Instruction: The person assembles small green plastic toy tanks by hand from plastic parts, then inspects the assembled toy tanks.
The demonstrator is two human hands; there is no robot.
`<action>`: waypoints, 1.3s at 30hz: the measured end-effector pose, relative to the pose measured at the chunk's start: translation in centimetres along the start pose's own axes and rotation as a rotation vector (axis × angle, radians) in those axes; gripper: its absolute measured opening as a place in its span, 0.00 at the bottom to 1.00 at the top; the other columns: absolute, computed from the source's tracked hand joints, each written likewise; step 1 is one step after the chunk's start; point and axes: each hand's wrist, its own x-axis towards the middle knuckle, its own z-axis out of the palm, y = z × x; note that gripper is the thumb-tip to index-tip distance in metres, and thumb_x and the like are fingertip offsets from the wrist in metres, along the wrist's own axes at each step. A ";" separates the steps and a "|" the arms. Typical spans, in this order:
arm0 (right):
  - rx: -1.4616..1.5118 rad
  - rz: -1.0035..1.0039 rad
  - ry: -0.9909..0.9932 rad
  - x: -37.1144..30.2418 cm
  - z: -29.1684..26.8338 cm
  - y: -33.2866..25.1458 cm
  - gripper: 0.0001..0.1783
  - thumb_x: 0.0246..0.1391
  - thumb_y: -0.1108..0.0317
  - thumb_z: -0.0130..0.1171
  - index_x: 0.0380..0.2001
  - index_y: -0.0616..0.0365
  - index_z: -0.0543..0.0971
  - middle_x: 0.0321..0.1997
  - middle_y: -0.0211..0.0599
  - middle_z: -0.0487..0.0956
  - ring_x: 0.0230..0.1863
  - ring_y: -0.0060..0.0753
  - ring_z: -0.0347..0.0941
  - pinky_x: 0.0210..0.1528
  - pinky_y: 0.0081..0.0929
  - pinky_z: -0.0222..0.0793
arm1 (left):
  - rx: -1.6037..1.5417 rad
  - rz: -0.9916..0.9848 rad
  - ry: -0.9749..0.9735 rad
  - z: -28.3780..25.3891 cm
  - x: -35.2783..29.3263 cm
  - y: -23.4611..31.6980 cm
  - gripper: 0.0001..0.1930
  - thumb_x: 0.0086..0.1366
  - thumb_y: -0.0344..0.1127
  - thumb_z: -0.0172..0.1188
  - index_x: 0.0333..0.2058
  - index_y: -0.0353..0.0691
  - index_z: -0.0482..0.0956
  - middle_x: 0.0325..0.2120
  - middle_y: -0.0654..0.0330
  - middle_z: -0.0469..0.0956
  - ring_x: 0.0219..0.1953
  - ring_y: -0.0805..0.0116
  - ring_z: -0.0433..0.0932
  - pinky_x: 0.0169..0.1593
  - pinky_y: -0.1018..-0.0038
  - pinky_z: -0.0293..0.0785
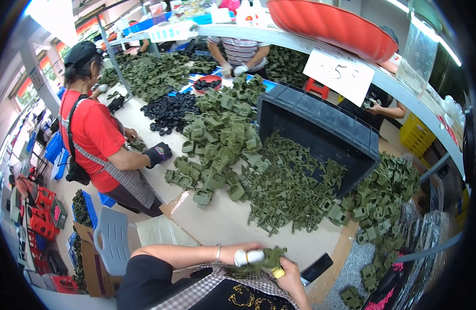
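Note:
Low in the head view, in front of my apron, both hands are together at an olive-green plastic toy vehicle body (273,257). My left hand (237,254), slightly blurred and with white wrapping on its fingers, is closed at the left side of the part. My right hand (288,277), with a yellow wrap on a finger, grips the part from the right. Under the left hand more green plastic shows, partly hidden. Past my hands, a heap of small green parts (289,191) spills from a tipped dark bin (320,129). Larger green vehicle bodies (217,134) are piled left of it.
A phone (316,268) lies near my right hand, by the table edge. Black wheels (171,111) are heaped farther left. A co-worker in red (96,129) stands at the table's left side; another in stripes (243,54) works opposite. An overhead shelf carries a red basin (333,28).

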 end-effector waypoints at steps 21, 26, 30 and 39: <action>-0.177 -0.317 -0.177 2.0 -4.9 -4.3 0.10 0.31 0.75 0.56 0.23 0.59 0.69 0.23 0.40 0.71 0.23 0.45 0.69 0.25 0.31 0.66 | 0.247 0.190 -0.287 1.3 2.4 4.4 0.11 0.44 0.35 0.58 0.21 0.33 0.68 0.15 0.51 0.70 0.17 0.58 0.68 0.23 0.69 0.63; -0.138 -0.296 -0.078 2.4 -4.2 -3.5 0.12 0.32 0.73 0.56 0.27 0.58 0.69 0.25 0.40 0.71 0.27 0.47 0.70 0.27 0.33 0.67 | 0.398 0.096 -0.167 0.5 2.9 3.8 0.13 0.44 0.38 0.60 0.22 0.35 0.70 0.17 0.49 0.71 0.21 0.52 0.72 0.24 0.66 0.66; -0.179 -0.239 -0.118 3.1 -4.1 -2.1 0.11 0.34 0.73 0.56 0.27 0.58 0.70 0.27 0.40 0.72 0.29 0.46 0.70 0.29 0.33 0.68 | 0.730 0.064 -0.183 -0.2 3.3 3.9 0.15 0.45 0.43 0.59 0.26 0.37 0.71 0.21 0.50 0.73 0.26 0.50 0.73 0.28 0.64 0.69; 0.604 0.444 0.102 2.4 1.2 9.8 0.07 0.47 0.74 0.52 0.32 0.63 0.73 0.31 0.32 0.74 0.26 0.23 0.70 0.27 0.21 0.68 | 0.313 -0.103 -0.038 -3.2 0.9 -4.9 0.38 0.51 0.38 0.59 0.57 0.40 0.47 0.49 0.53 0.64 0.49 0.67 0.65 0.50 0.75 0.61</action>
